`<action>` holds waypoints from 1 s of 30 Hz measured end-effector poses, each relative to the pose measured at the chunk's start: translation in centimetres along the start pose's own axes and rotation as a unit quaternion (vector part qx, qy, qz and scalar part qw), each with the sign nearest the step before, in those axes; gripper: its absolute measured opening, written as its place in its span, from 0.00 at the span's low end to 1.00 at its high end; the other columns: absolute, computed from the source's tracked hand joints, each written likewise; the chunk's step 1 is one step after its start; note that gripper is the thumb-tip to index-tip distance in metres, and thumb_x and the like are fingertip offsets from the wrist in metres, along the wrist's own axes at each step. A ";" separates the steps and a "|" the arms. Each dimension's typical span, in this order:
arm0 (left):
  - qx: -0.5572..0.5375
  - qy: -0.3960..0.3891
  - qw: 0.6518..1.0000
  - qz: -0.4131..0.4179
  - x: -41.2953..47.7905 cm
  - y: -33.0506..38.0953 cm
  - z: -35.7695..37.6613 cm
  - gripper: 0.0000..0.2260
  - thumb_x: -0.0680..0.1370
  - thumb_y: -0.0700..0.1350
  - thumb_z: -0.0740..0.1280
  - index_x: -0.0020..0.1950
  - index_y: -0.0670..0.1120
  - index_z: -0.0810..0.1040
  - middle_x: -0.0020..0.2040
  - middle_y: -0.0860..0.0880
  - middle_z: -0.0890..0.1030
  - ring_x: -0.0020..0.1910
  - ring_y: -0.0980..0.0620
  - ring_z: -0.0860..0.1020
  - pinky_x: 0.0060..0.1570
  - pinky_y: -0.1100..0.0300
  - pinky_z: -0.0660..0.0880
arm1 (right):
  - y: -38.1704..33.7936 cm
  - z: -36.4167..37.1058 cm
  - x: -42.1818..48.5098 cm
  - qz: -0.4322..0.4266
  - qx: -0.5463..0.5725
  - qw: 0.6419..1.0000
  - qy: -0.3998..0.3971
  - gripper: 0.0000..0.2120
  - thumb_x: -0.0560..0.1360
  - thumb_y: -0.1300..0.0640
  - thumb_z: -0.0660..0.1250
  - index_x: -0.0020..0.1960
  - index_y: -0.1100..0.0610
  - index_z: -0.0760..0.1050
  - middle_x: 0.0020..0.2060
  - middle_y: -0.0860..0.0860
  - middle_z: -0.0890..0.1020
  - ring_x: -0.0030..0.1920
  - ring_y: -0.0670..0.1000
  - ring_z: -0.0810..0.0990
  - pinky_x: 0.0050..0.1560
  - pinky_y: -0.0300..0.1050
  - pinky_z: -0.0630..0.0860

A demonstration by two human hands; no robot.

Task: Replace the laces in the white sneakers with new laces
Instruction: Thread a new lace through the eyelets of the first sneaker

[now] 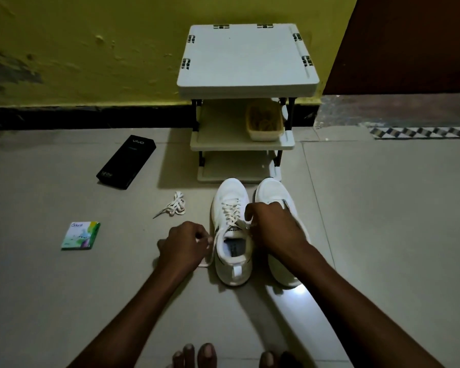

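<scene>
A pair of white sneakers stands side by side on a tiled floor (pixel 383 208) in dim light, just in front of a low shelf rack (pixel 246 57). The left sneaker (pixel 230 203) has a lace (pixel 233 213) crossed up its front. The left hand (pixel 182 241), fingers curled, pinches one lace end just beside the shoe. The right hand (pixel 272 227) pinches the other end at the top eyelets and lies across the right sneaker (pixel 272 191), hiding whether that shoe is laced.

A harder pull on one side would likely leave the ends uneven or drag the shoe sideways, and in this light an eyelet is easily missed.

Both shoes run lengthwise away from the person, toes toward the rack and heels toward the camera.

A bundle of laces (pixel 174 205) lies near the left sneaker; old or new cannot be told. Beyond it lie a black box (pixel 126 162) and a green packet (pixel 81 235), and a basket (pixel 264 123) sits on the rack's middle shelf.
</scene>
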State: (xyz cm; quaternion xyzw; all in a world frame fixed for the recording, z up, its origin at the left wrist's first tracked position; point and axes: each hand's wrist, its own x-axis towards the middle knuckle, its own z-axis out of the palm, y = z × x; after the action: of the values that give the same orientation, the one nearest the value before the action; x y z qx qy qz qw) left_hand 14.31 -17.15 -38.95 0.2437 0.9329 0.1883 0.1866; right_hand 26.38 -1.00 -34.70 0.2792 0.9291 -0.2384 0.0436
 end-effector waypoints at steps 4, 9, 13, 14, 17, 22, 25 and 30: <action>-0.272 0.021 0.962 0.025 -0.3 3.5 -2.0 0.08 0.80 0.45 0.69 0.44 0.43 0.83 0.35 0.49 0.85 0.30 0.56 0.79 0.33 0.61 0.73 | -0.5 -0.9 0.0 -0.004 0.082 0.994 0.075 0.05 0.72 0.56 0.72 0.44 0.46 0.82 0.39 0.46 0.85 0.47 0.53 0.82 0.56 0.54 0.77; -0.479 -0.212 0.831 -0.187 0.4 7.6 -2.8 0.04 0.77 0.39 0.70 0.43 0.40 0.79 0.28 0.45 0.77 0.25 0.50 0.74 0.31 0.62 0.72 | -2.2 -2.1 -2.0 -0.046 0.219 0.970 0.094 0.02 0.72 0.56 0.75 0.43 0.51 0.83 0.35 0.45 0.84 0.39 0.43 0.82 0.42 0.44 0.79; -0.447 -0.171 0.862 -0.167 0.9 7.4 -4.0 0.06 0.73 0.33 0.71 0.48 0.38 0.84 0.36 0.42 0.83 0.32 0.49 0.80 0.39 0.55 0.81 | -2.2 -1.7 -2.8 -0.047 0.240 0.965 0.094 0.04 0.71 0.57 0.76 0.43 0.51 0.82 0.34 0.46 0.85 0.37 0.41 0.82 0.34 0.31 0.73; -0.428 -0.153 0.878 -0.148 1.1 6.9 -4.3 0.06 0.73 0.32 0.71 0.47 0.38 0.85 0.37 0.41 0.84 0.33 0.49 0.82 0.38 0.56 0.82 | -2.1 -1.5 -2.8 -0.042 0.251 0.962 0.096 0.04 0.71 0.57 0.77 0.43 0.52 0.82 0.34 0.46 0.85 0.37 0.40 0.82 0.33 0.29 0.71; -0.346 -0.089 0.931 -0.074 1.3 5.6 -5.1 0.06 0.73 0.32 0.71 0.41 0.41 0.86 0.36 0.40 0.85 0.36 0.46 0.85 0.35 0.58 0.78 | -1.8 -0.9 -2.9 -0.015 0.325 0.942 0.083 0.06 0.72 0.56 0.78 0.43 0.54 0.81 0.32 0.47 0.85 0.34 0.41 0.83 0.34 0.30 0.74; -0.263 -0.042 0.964 0.016 1.8 3.9 -5.3 0.04 0.77 0.38 0.73 0.43 0.44 0.86 0.36 0.46 0.85 0.32 0.53 0.82 0.37 0.59 0.76 | -1.6 0.7 -2.0 -0.049 0.271 0.958 0.085 0.03 0.74 0.56 0.75 0.42 0.52 0.82 0.33 0.46 0.85 0.35 0.42 0.83 0.39 0.37 0.76; -0.146 0.059 0.984 0.079 2.1 3.0 -4.9 0.04 0.76 0.42 0.75 0.44 0.50 0.87 0.40 0.53 0.84 0.36 0.58 0.78 0.43 0.61 0.74 | -1.8 1.9 -1.0 -0.096 0.116 0.987 0.056 0.10 0.74 0.56 0.69 0.54 0.48 0.83 0.42 0.50 0.86 0.43 0.51 0.83 0.44 0.45 0.79; -0.130 0.051 0.987 0.076 2.5 1.5 -3.7 0.06 0.77 0.43 0.74 0.42 0.52 0.86 0.41 0.51 0.84 0.46 0.49 0.80 0.50 0.54 0.78 | -2.9 3.3 0.8 -0.112 -0.113 0.984 -0.081 0.19 0.79 0.51 0.62 0.69 0.46 0.68 0.54 0.57 0.80 0.51 0.62 0.81 0.48 0.55 0.80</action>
State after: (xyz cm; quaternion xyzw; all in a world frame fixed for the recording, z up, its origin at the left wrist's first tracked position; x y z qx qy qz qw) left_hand 11.18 -15.59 -35.77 0.2773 0.8875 0.3340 0.1546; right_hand 23.96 -4.28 -36.60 0.1467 0.9689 -0.1568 0.1233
